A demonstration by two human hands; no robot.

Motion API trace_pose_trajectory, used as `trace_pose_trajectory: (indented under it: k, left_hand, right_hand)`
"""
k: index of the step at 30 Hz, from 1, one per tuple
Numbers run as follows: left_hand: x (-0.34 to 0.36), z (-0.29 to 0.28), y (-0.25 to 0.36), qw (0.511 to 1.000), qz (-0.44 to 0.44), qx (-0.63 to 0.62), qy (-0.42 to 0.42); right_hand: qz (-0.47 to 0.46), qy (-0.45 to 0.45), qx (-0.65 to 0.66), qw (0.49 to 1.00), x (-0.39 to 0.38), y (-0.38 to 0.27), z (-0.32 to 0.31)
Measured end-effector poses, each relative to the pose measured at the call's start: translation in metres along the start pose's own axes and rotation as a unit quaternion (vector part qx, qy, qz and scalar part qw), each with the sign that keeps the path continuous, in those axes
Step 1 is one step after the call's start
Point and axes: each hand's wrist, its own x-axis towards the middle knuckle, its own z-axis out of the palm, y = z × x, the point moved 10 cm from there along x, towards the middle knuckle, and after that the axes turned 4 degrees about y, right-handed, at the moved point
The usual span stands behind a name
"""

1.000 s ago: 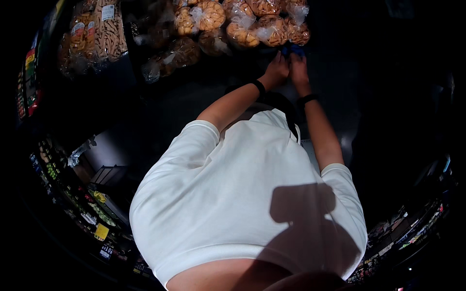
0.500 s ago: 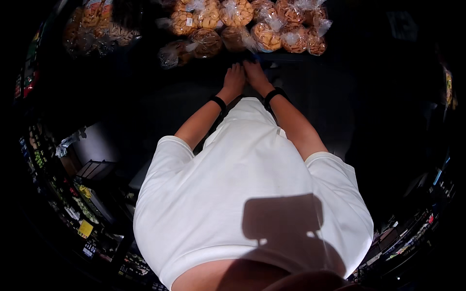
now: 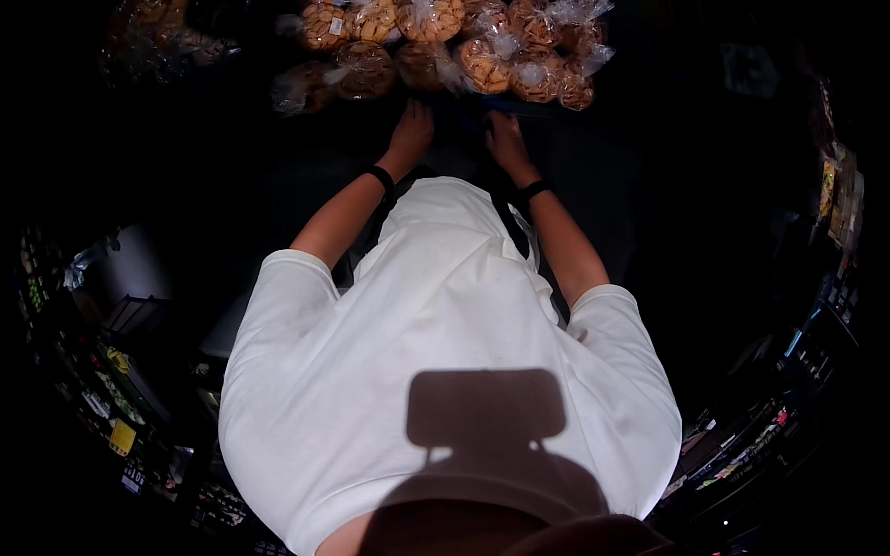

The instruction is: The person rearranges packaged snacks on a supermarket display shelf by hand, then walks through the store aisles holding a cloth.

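Both my arms reach forward over a dark area just short of a display of bagged, round, golden-brown baked goods. My left hand has its fingers bent, their tips close to the nearest row of bags. Curled fingers also show on my right hand, a little way to the right. Between the two hands lies something dark blue, too dim to name. Whatever each hand grips is lost in the shadow. Neither hand visibly touches the bagged goods.
More wrapped goods lie dimly lit at the far left. Store shelves curve along both rims, with a yellow sign at the lower left. A pale panel stands at the left. My white shirt fills the lower middle.
My hands were close together and have moved apart, the left one leftward and the right one slightly to the right. The display has shifted left and up in the view.
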Motion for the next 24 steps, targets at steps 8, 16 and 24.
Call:
trace_pose_trajectory:
  k: [8, 16, 24]
  left_hand:
    - [0.043, -0.016, 0.076, 0.994, -0.067, -0.043, 0.069]
    - [0.13, -0.039, 0.156, 0.984, 0.022, -0.168, -0.055]
    - [0.2, -0.061, 0.221, 0.973, 0.037, -0.225, -0.026]
  right_hand:
    - [-0.03, 0.022, 0.004, 0.999, -0.016, 0.055, -0.052]
    - [0.045, 0.034, -0.001, 0.998, -0.046, 0.17, -0.131]
    - [0.109, 0.069, -0.057, 0.99, -0.021, 0.217, -0.183]
